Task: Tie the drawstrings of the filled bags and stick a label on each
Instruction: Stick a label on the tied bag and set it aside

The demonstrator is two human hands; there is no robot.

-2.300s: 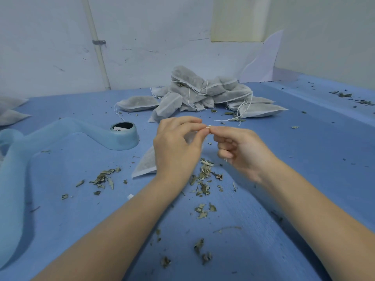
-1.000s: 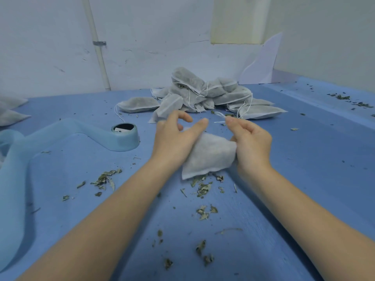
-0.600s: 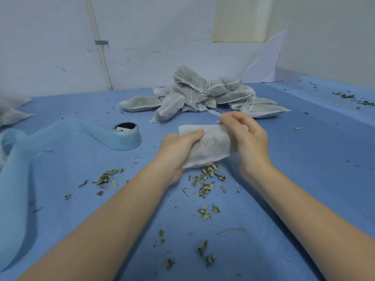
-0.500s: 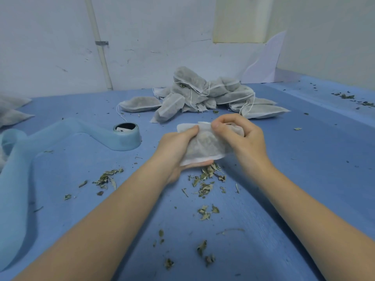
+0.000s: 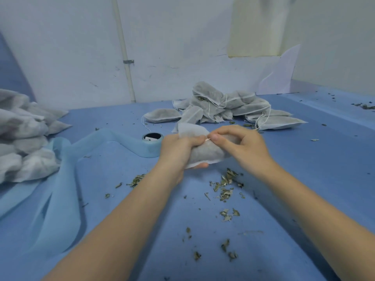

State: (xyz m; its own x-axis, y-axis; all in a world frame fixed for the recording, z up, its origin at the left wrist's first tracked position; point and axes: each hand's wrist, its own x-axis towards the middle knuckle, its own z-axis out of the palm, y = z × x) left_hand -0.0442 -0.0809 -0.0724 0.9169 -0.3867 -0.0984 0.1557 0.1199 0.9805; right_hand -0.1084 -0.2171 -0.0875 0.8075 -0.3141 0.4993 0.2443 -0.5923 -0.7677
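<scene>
I hold one filled white fabric bag (image 5: pixel 205 153) a little above the blue table, in front of me. My left hand (image 5: pixel 178 151) grips it from the left, fingers curled under and thumb on top. My right hand (image 5: pixel 239 145) lies over its right end and pinches a thin white drawstring (image 5: pixel 207 139) between thumb and forefinger, right at my left thumb. A pile of filled bags with loose strings (image 5: pixel 229 106) lies behind my hands.
A roll of light blue tape (image 5: pixel 153 147) stands left of my hands, its long strip trailing to the near left. A second heap of white bags (image 5: pixel 22 136) lies at the far left. Dried leaf crumbs (image 5: pixel 225 185) are scattered on the table (image 5: pixel 314 179).
Both hands lifted the bag off the table and turned it. My right hand shifted over its top and took the drawstring in a pinch. The view swung left, showing the left heap.
</scene>
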